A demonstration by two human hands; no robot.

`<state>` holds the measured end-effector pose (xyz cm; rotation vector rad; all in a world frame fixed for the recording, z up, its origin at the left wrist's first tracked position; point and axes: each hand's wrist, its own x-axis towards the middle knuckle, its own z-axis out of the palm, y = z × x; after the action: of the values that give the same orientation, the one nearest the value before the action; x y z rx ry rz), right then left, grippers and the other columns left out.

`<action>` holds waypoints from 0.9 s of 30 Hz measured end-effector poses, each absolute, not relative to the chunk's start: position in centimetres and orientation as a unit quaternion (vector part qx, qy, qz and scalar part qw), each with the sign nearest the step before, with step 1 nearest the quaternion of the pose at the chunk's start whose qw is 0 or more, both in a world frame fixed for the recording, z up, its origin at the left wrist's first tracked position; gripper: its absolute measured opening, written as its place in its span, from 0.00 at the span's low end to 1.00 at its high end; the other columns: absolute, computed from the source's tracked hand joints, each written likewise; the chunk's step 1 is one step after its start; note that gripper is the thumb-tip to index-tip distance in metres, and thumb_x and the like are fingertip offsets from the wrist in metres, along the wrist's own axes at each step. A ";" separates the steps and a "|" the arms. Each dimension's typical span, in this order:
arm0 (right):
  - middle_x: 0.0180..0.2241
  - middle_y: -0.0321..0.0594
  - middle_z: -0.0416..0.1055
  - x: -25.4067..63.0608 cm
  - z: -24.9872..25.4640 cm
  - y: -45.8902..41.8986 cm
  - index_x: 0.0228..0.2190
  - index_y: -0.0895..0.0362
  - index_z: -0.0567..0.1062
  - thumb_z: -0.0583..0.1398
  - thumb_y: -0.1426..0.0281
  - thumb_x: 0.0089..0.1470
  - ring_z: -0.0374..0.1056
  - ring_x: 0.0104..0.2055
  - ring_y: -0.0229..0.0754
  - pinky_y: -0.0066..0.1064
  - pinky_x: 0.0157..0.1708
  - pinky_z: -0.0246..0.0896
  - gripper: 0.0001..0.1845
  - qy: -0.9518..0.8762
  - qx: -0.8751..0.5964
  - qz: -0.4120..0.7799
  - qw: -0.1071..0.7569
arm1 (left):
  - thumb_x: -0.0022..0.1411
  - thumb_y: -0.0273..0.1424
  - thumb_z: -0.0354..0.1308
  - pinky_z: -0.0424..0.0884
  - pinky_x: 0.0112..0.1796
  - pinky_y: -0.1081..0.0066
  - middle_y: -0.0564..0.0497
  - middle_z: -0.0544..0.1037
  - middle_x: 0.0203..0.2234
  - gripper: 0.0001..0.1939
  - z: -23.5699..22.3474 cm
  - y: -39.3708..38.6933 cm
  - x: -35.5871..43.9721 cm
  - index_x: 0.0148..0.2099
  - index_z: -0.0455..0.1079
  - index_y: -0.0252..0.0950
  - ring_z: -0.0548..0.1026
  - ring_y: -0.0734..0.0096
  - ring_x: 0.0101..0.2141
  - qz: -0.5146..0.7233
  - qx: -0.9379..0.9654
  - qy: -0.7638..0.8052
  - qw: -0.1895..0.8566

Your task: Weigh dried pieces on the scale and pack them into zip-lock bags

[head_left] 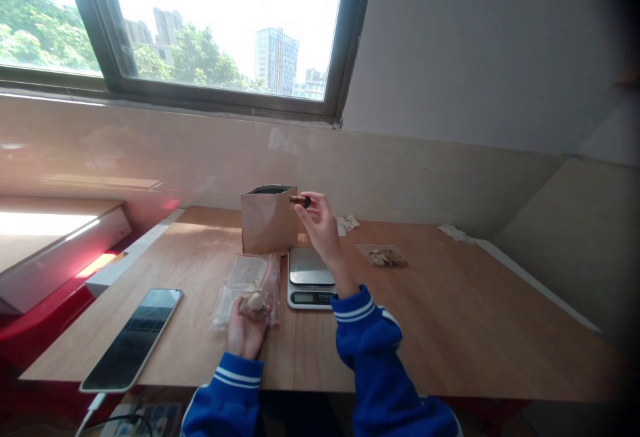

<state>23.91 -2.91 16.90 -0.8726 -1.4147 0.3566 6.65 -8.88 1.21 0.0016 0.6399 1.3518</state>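
Observation:
My left hand [245, 337] is cupped palm up at the front of the clear zip bags [245, 273]. In it rests a small heap of pale dried pieces [255, 302]; whether a bag wraps them I cannot tell. My right hand [320, 223] is raised over the kitchen scale [307, 269], its thumb and fingers pinching a small brown piece with a dark end [300, 201]. That piece is held sideways near the top right corner of a brown paper pouch [269, 223]. The pouch stands upright with its mouth open. My right wrist covers part of the scale.
A clear bag of brownish slices [384, 256] lies right of the scale. On the left is a phone [135, 340] with a white cable [93, 410]. Small white packets [347, 224] lie behind my right hand, and more packets [456, 233] are at the back right. A wall and window border the wooden table [450, 330].

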 end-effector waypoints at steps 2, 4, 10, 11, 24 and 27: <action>0.45 0.38 0.73 23.7 18.6 0.1 0.44 0.51 0.69 0.58 0.60 0.56 0.68 0.47 0.41 0.34 0.49 0.61 0.15 -0.660 -0.377 0.108 0.641 | 0.62 0.28 0.48 0.74 0.27 0.70 0.45 0.78 0.30 0.11 1.2 -9.0 6.7 0.40 0.71 0.33 0.78 0.66 0.30 0.615 0.004 0.289 0.733; 0.44 0.38 0.73 23.4 19.4 2.6 0.43 0.52 0.69 0.58 0.61 0.56 0.68 0.47 0.41 0.35 0.49 0.60 0.13 -0.684 -0.374 0.076 0.621 | 0.62 0.28 0.48 0.74 0.27 0.71 0.45 0.78 0.30 0.10 1.3 -9.1 6.8 0.39 0.71 0.33 0.78 0.66 0.30 0.619 0.007 0.292 0.729; 0.41 0.43 0.74 22.7 18.5 6.1 0.44 0.55 0.69 0.57 0.65 0.57 0.69 0.44 0.45 0.35 0.46 0.61 0.12 -0.728 -0.410 0.040 0.548 | 0.63 0.28 0.48 0.74 0.28 0.70 0.46 0.78 0.30 0.11 1.2 -9.6 7.1 0.38 0.71 0.34 0.78 0.65 0.31 0.628 0.010 0.292 0.722; 0.41 0.44 0.74 22.7 18.2 6.2 0.44 0.56 0.69 0.57 0.66 0.58 0.69 0.44 0.46 0.36 0.46 0.61 0.13 -0.735 -0.421 0.031 0.531 | 0.63 0.28 0.47 0.74 0.28 0.70 0.46 0.78 0.29 0.11 1.2 -9.5 7.1 0.37 0.71 0.33 0.78 0.65 0.31 0.629 0.006 0.294 0.719; 0.47 0.47 0.72 22.6 17.9 6.7 0.49 0.57 0.65 0.51 0.66 0.62 0.68 0.48 0.46 0.36 0.49 0.60 0.14 -0.734 -0.455 -0.001 0.503 | 0.65 0.28 0.47 0.74 0.29 0.69 0.45 0.79 0.33 0.12 0.8 -9.4 7.2 0.42 0.71 0.32 0.78 0.65 0.33 0.633 0.007 0.281 0.722; 0.46 0.47 0.73 22.4 17.9 6.9 0.49 0.57 0.65 0.51 0.67 0.63 0.68 0.48 0.47 0.38 0.50 0.58 0.14 -0.740 -0.481 -0.020 0.470 | 0.66 0.29 0.46 0.74 0.28 0.69 0.45 0.79 0.31 0.13 1.0 -9.4 7.3 0.43 0.71 0.32 0.78 0.65 0.32 0.635 0.010 0.287 0.718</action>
<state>22.42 6.93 17.86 -1.1783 -1.8135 -0.0488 7.26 -9.37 0.96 0.0215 0.6350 1.4039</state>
